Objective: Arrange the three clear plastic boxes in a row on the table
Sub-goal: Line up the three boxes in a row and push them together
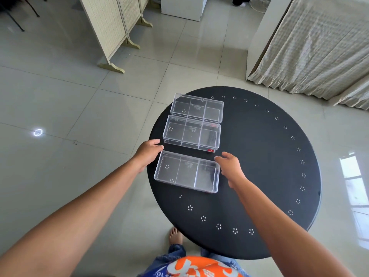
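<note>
Three clear plastic boxes with inner dividers lie on the left part of a round black table [259,166], lined up one behind another. The far box [196,107] touches the middle box [191,132], which has a small red sticker at its near right corner. A narrow gap separates the middle box from the near box [186,170]. My left hand [148,151] is at the near box's far left corner, fingers spread and touching or almost touching it. My right hand [229,165] hovers at its right end, fingers apart. Neither hand clearly grips the box.
The table overhangs a glossy tiled floor. A folding screen [111,27] stands at the back left, a cloth-draped unit [311,43] at the back right, a white cabinet [183,7] beyond. My bare foot [175,235] is under the table's near edge.
</note>
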### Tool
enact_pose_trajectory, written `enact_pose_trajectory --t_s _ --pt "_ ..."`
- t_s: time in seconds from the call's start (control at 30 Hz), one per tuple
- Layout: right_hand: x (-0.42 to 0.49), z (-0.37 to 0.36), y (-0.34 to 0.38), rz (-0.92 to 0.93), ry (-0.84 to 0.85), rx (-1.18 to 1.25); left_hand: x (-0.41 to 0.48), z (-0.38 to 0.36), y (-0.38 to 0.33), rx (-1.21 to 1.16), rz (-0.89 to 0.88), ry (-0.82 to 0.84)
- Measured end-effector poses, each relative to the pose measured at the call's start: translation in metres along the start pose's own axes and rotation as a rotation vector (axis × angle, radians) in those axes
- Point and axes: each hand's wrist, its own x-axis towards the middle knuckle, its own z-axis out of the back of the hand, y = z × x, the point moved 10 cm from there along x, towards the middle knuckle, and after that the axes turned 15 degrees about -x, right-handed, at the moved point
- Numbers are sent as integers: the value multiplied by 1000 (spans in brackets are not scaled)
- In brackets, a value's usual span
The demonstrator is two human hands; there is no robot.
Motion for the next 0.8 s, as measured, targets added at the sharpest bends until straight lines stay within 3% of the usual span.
enact_pose_trajectory --t_s 0.2,0.43,0.8 --pt "-26 -22 -38 6 67 11 -27 -2 34 -28 15 -18" --pt "-56 -30 -34 94 64 59 -39 -8 45 -60 -35 -30" --pt "-53 -37 -22 65 83 133 -15 4 55 -52 -26 -71"
